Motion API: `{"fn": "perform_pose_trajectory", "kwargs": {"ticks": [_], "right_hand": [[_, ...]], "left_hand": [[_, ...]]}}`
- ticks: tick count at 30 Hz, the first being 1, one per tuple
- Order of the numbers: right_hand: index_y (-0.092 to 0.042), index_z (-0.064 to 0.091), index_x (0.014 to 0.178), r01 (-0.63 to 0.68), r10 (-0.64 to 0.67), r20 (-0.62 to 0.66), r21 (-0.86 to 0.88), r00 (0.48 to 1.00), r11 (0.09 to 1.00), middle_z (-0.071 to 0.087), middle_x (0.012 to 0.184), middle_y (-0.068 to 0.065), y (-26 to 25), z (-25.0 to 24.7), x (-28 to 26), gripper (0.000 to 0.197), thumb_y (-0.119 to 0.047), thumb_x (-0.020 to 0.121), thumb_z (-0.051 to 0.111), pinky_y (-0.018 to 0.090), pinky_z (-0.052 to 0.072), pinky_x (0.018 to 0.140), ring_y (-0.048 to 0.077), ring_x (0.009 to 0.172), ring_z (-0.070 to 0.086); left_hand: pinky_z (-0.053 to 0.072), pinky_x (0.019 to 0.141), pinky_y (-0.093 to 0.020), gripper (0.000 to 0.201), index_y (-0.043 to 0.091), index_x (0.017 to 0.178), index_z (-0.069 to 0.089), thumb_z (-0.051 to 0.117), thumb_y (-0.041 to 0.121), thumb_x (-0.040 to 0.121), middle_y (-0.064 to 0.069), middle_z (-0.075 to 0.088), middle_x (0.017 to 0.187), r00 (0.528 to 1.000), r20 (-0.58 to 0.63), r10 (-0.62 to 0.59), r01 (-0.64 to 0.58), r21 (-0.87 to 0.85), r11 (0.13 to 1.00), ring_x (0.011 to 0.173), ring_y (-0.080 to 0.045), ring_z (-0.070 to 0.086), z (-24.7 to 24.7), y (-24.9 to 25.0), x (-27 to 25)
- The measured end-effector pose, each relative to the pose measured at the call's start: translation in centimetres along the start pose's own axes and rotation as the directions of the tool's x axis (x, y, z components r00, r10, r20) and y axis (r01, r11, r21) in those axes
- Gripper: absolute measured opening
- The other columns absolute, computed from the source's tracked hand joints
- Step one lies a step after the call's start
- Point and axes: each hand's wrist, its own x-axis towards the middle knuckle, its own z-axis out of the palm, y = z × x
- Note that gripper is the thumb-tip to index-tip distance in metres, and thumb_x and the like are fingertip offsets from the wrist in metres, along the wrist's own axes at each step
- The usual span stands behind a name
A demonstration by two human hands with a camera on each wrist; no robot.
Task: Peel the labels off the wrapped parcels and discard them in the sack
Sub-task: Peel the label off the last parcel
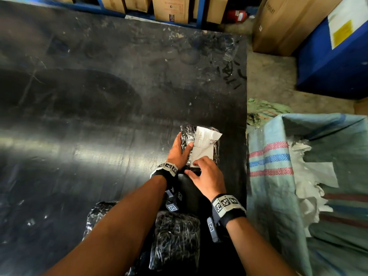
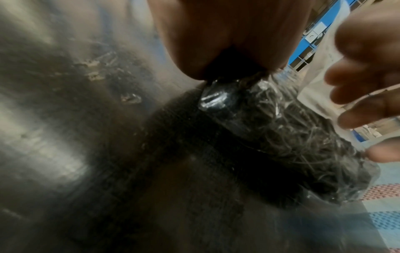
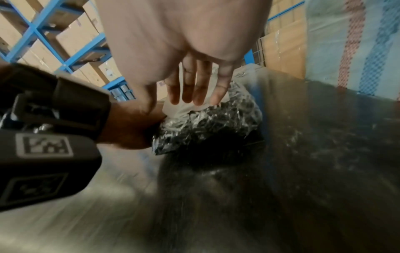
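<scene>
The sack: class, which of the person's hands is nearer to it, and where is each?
Right. The right hand rests its fingers on the label, on the parcel side toward the sack; the left hand grips the parcel's opposite edge, farther from it.

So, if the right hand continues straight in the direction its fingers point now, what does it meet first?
The white label on the wrapped parcel. The right hand points away from the person, and its fingertips seem to touch the label's near end, though depth is unclear.
</scene>
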Motion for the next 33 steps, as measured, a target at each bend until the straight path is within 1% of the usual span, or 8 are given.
{"fn": "perform_pose_trajectory", "kwargs": {"ticks": [2, 7, 12, 14, 17, 20, 26, 33], "right_hand": [[-0.02, 0.069, 0.099, -0.021, 0.021, -0.016, -0.027, 1.0, 0.999, 0.06, 0.101, -0.006, -0.4, 0.3, 0.1, 0.035, -0.05, 0.083, 0.073, 0.035, 0.054, 0.073, 0.018, 0.096, 0.061], [-0.015, 0.069, 0.095, -0.052, 0.052, -0.003, -0.056, 0.999, 0.997, 0.061, 0.101, 0.0, -1.1, 0.1, 0.8, 0.018, -0.033, 0.092, 0.067, 0.036, 0.051, 0.071, 0.025, 0.095, 0.062], [-0.017, 0.065, 0.09, -0.132, 0.131, 0.029, 0.036, 0.991, 0.991, 0.06, 0.101, -0.003, -0.2, -0.6, 0.9, 0.013, -0.029, 0.094, 0.066, 0.04, 0.054, 0.07, 0.022, 0.091, 0.062], [-0.018, 0.063, 0.086, -0.154, 0.152, 0.033, 0.077, 0.988, 0.985, 0.061, 0.099, -0.004, 0.1, -1.1, 0.8, 0.012, -0.027, 0.092, 0.069, 0.041, 0.054, 0.07, 0.021, 0.089, 0.064], [-0.018, 0.061, 0.079, -0.168, 0.168, 0.011, 0.157, 0.986, 0.973, 0.062, 0.094, -0.004, 0.7, -2.1, 0.6, 0.016, -0.02, 0.09, 0.073, 0.028, 0.051, 0.063, 0.018, 0.083, 0.066], [-0.017, 0.061, 0.077, -0.169, 0.17, 0.015, 0.19, 0.985, 0.967, 0.061, 0.092, -0.005, 1.0, -3.4, 0.4, 0.018, -0.017, 0.09, 0.073, 0.008, 0.041, 0.057, 0.009, 0.078, 0.061], [-0.022, 0.065, 0.078, -0.164, 0.167, 0.006, 0.215, 0.986, 0.963, 0.063, 0.091, -0.008, 2.8, -4.9, -0.5, 0.014, -0.024, 0.089, 0.073, 0.038, 0.059, 0.069, 0.007, 0.08, 0.067], [-0.018, 0.072, 0.093, -0.176, 0.208, -0.082, 0.293, 0.975, 0.94, 0.073, 0.1, -0.001, 3.4, -6.3, 0.4, 0.012, -0.027, 0.096, 0.064, 0.034, 0.06, 0.068, 0.011, 0.081, 0.069]], "left_hand": [[0.039, 0.113, -0.047, 0.095, 0.02, 0.155, 0.018, 0.046, 0.074, 0.083, -0.006, 0.035, 0.157, 1.0, 0.005, -0.004, 0.004, -0.006, 1.0, 0.142, -0.022, 0.039, 0.0, -0.1, 0.1], [0.036, 0.115, -0.046, 0.078, 0.013, 0.156, 0.017, 0.053, 0.048, 0.096, -0.009, 0.032, 0.159, 1.0, 0.007, 0.006, -0.006, -0.002, 1.0, 0.143, -0.024, 0.036, 0.0, 0.1, 0.1], [0.028, 0.118, -0.033, 0.078, 0.01, 0.156, 0.016, 0.055, 0.043, 0.097, -0.01, 0.029, 0.16, 1.0, -0.01, -0.001, 0.001, -0.02, 1.0, 0.146, -0.021, 0.03, -0.1, 0.6, -0.2], [0.03, 0.118, -0.037, 0.078, 0.01, 0.156, 0.017, 0.055, 0.045, 0.097, -0.01, 0.031, 0.159, 1.0, -0.008, -0.004, 0.004, -0.014, 1.0, 0.145, -0.022, 0.032, 0.0, 0.6, -0.2], [0.036, 0.115, -0.046, 0.084, 0.012, 0.155, 0.02, 0.053, 0.056, 0.093, -0.01, 0.038, 0.155, 1.0, -0.017, -0.002, 0.002, -0.018, 1.0, 0.141, -0.023, 0.039, 0.0, 0.3, -0.2], [0.034, 0.116, -0.043, 0.082, 0.011, 0.155, 0.018, 0.053, 0.053, 0.095, -0.01, 0.035, 0.157, 1.0, -0.011, -0.001, 0.001, 0.001, 1.0, 0.143, -0.023, 0.037, -0.1, 0.6, -0.3], [0.035, 0.116, -0.042, 0.082, 0.013, 0.156, 0.019, 0.05, 0.058, 0.094, -0.009, 0.036, 0.157, 1.0, -0.009, 0.002, -0.002, 0.018, 1.0, 0.142, -0.024, 0.038, -0.2, 0.5, -0.2], [0.037, 0.114, -0.047, 0.091, 0.017, 0.155, 0.02, 0.048, 0.07, 0.087, -0.006, 0.039, 0.155, 1.0, -0.026, -0.003, 0.003, 0.001, 1.0, 0.14, -0.022, 0.041, 0.2, -0.3, 0.1]]}}
